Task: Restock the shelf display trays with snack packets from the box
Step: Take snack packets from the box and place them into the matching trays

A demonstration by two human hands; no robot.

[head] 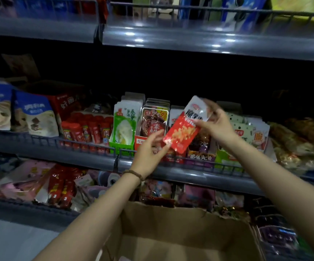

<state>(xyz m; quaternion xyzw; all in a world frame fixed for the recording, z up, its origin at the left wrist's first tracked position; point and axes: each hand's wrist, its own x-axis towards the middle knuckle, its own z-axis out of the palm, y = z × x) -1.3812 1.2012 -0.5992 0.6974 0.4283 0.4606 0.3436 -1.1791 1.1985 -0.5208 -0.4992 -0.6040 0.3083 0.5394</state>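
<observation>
Two hands: right hand (215, 125) pinches one red-white snack packet (182, 134); left hand (150, 153) loose-fingered at its lower corner; one box (180, 232) below.

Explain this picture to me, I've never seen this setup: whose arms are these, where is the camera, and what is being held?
There is no machine here. A person works bare-handed, and the one camera sits on their head, looking forward and down. The right hand pinches a red-and-white packet in front of the middle shelf. The left hand, fingers straight, is at the packet's lower corner; blur hides whether it touches. On the shelf, display trays hold upright snack packets. Below, nearest the camera, is the open cardboard box.
</observation>
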